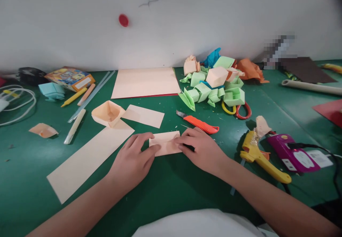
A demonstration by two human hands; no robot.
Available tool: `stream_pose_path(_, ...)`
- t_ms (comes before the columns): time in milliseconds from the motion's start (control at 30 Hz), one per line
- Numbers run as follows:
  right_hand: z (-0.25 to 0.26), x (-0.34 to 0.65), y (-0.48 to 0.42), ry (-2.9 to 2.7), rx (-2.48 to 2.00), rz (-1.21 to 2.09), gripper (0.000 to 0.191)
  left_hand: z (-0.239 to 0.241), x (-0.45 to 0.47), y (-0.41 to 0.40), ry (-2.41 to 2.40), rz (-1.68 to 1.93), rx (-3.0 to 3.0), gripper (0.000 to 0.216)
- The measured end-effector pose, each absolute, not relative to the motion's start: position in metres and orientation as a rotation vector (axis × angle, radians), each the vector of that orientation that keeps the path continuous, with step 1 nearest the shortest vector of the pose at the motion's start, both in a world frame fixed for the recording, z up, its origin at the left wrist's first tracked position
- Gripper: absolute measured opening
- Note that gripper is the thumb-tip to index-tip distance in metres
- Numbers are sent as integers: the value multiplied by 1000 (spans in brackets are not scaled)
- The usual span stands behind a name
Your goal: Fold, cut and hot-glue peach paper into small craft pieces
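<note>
A small peach paper rectangle (167, 150) lies on the green table in front of me, with a crease along its upper part. My left hand (135, 155) grips its left end, thumb on top and fingers at the far edge. My right hand (200, 148) pinches the right end near the top corner. Just beyond the right hand lies an orange utility knife (201, 123) with its blade out. To the left are a folded peach paper box (108, 113), a cut paper piece (144, 116) and a long paper strip (88, 162).
A pile of folded green and peach paper boxes (213, 82) sits at the back, with scissors (243, 111) partly beneath. At right lie a yellow glue gun (262, 158) and a purple power strip (294, 153). Peach sheets (145, 82), crayons (74, 97) and glue sticks (91, 96) are further back.
</note>
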State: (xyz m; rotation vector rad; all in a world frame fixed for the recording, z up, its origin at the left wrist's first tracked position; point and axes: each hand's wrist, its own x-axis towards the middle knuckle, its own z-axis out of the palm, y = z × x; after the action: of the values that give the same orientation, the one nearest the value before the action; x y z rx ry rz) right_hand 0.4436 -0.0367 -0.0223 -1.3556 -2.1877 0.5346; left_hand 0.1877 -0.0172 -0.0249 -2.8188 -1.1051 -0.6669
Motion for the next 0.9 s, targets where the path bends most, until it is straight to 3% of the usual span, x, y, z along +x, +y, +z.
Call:
stream_pose_path(267, -18, 445, -42, -2327, -1332, 325, 20, -23, 187, -19, -852, -756, -2930, 20)
stream_pose_path(467, -20, 444, -46, -2469, -1277, 232, 22, -22, 187, -25, -768, -606, -2815, 22)
stream_pose_path(633, -20, 440, -48, -2481, -1342, 206, 20, -18, 188, -37, -708, -361, -2772, 44)
stream_pose_path(733, -16, 443, -48, -2484, -1364, 176, 21, -16, 190, -47, -757, -227, -2767, 46)
stream_pose_path(833, -10, 455, -48, -2634, -1284, 199, 28, -19, 189, -57, -825, -193, -2757, 47)
stream_pose_path(900, -5, 465, -51, -2786, -1187, 219, 45, -23, 188, -61, -839, -200, -2741, 50)
